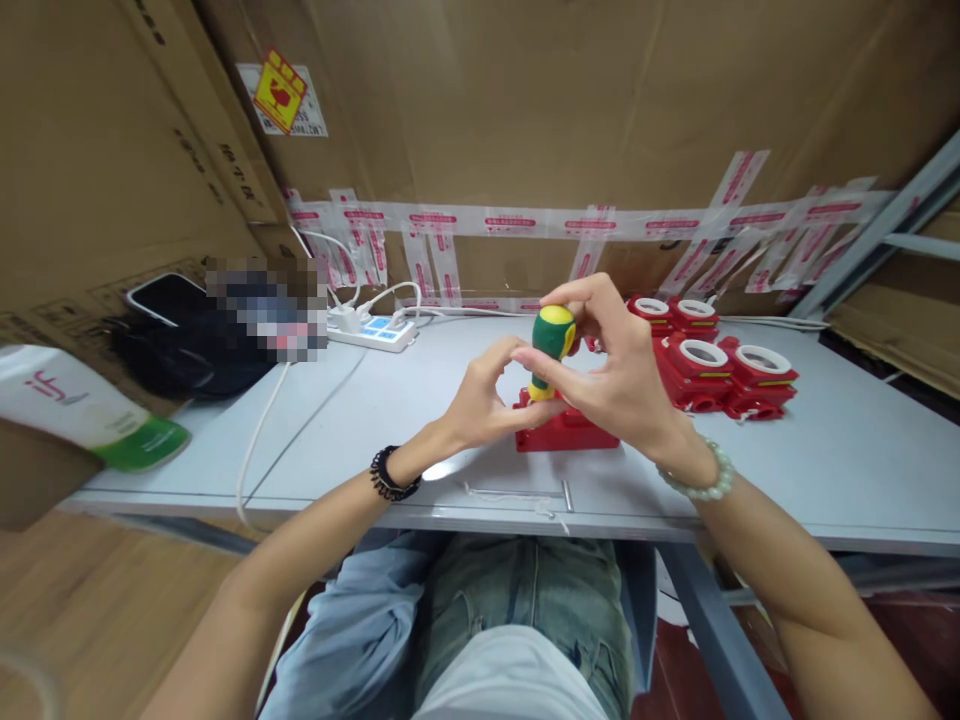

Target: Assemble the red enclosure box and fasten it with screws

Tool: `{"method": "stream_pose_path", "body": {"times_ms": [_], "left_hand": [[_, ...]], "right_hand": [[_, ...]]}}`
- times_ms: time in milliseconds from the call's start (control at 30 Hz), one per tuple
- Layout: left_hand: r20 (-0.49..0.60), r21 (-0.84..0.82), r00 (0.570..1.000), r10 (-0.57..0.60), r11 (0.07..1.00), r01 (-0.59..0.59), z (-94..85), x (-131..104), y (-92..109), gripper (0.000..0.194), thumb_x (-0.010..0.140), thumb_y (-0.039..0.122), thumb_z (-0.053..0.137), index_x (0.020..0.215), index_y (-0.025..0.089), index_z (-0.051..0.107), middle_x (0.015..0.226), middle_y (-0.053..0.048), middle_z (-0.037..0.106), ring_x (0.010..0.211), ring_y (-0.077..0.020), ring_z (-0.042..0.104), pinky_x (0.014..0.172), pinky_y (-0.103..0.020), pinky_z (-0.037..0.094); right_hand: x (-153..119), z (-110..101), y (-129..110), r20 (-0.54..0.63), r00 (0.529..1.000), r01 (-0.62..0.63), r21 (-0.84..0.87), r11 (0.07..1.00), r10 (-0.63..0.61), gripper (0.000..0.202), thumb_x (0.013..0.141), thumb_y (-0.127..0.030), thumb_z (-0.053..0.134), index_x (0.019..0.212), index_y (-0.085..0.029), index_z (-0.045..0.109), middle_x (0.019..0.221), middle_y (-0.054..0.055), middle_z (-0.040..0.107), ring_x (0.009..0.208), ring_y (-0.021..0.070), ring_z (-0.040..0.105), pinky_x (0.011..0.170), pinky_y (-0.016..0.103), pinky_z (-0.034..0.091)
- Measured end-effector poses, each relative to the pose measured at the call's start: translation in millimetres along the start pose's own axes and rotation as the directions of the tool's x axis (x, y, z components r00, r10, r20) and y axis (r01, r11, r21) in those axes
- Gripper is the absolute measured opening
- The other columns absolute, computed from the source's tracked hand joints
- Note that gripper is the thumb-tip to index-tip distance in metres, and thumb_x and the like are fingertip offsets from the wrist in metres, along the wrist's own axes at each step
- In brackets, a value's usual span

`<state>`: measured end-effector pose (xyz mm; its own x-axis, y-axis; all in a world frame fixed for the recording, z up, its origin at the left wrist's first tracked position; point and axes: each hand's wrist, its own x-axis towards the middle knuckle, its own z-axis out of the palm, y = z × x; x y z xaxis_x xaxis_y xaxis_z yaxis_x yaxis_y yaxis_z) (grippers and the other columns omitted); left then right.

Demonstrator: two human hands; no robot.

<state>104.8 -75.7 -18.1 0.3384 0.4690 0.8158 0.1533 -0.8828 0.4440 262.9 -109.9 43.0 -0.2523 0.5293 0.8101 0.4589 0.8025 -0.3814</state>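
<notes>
My right hand [619, 375] grips a stubby screwdriver [552, 338] by its green and yellow handle, which stands nearly upright. Closed about the lower end of the same screwdriver is my left hand [491, 395], its thumb stretched toward the handle's yellow base. Directly beneath both hands a red housing [566, 435] lies on the white table. The screwdriver's tip and the spot where it meets the housing are hidden behind my fingers.
Several red units with white rings [705, 353] stand at the right rear. A power strip [379, 332] with plugged-in cables sits at the left rear, beside a black bag [172, 350] with a phone [166, 298]. An L-shaped hex key [566, 495] lies near the front edge [450, 517].
</notes>
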Motion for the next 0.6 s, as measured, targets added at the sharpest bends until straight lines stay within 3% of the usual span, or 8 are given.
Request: {"method": "stream_pose_path", "body": {"times_ms": [133, 267, 367, 467, 600], "left_hand": [[-0.029, -0.013, 0.999, -0.028, 1.000, 0.028, 0.8, 0.6, 1.9, 0.021, 0.078, 0.030, 0.072, 0.080, 0.018, 0.055, 0.074, 0.002, 0.056, 0.069, -0.0115, 0.051, 0.064, -0.025, 0.044], [0.022, 0.015, 0.999, -0.032, 0.999, 0.031, -2.2, 0.8, 3.2, 0.016, 0.084, 0.029, 0.065, 0.078, 0.018, 0.056, 0.074, 0.001, 0.059, 0.071, -0.0132, 0.053, 0.068, -0.028, 0.046], [0.051, 0.051, 0.998, -0.026, 0.998, 0.023, -3.0, 0.1, 2.3, 0.014, 0.086, 0.030, 0.061, 0.081, 0.018, 0.057, 0.085, -0.003, 0.063, 0.080, -0.0157, 0.056, 0.075, -0.031, 0.047], [0.063, 0.022, 0.998, -0.004, 1.000, 0.003, -2.0, 0.1, 1.3, 0.014, 0.087, 0.031, 0.060, 0.087, 0.018, 0.059, 0.090, -0.004, 0.063, 0.084, -0.0167, 0.057, 0.078, -0.032, 0.048], [0.079, 0.015, 0.997, 0.009, 1.000, -0.010, -1.2, -0.1, -1.6, 0.035, 0.075, 0.039, 0.074, 0.100, 0.019, 0.060, 0.091, -0.003, 0.063, 0.083, -0.0181, 0.057, 0.076, -0.032, 0.048]], "right_hand": [[-0.1, 1.3, 1.9, -0.009, 1.000, -0.019, -0.038, 0.999, 0.019, 0.037, 0.076, -0.039, 0.073, 0.103, -0.025, 0.053, 0.085, -0.001, 0.059, 0.070, 0.0147, 0.056, 0.064, 0.032, 0.051], [0.7, -9.7, 2.3, 0.204, 0.979, -0.023, 0.130, 0.991, -0.004, 0.048, 0.087, -0.032, 0.062, 0.130, -0.025, 0.044, 0.108, 0.004, 0.062, 0.098, 0.0183, 0.062, 0.086, 0.036, 0.052], [2.3, -17.6, 1.1, 0.287, 0.958, -0.040, 0.207, 0.978, -0.022, 0.043, 0.091, -0.027, 0.055, 0.133, -0.025, 0.047, 0.119, 0.005, 0.061, 0.105, 0.0180, 0.061, 0.090, 0.034, 0.050], [4.3, -18.9, 0.2, 0.216, 0.976, -0.040, 0.135, 0.990, 0.010, 0.029, 0.087, -0.031, 0.062, 0.114, -0.021, 0.060, 0.101, 0.003, 0.065, 0.087, 0.0158, 0.063, 0.080, 0.030, 0.051], [5.3, -8.8, 0.4, 0.064, 0.997, -0.032, 0.012, 0.999, 0.032, 0.026, 0.077, -0.038, 0.072, 0.091, -0.020, 0.059, 0.078, -0.002, 0.059, 0.066, 0.0117, 0.053, 0.061, 0.026, 0.045]]}}
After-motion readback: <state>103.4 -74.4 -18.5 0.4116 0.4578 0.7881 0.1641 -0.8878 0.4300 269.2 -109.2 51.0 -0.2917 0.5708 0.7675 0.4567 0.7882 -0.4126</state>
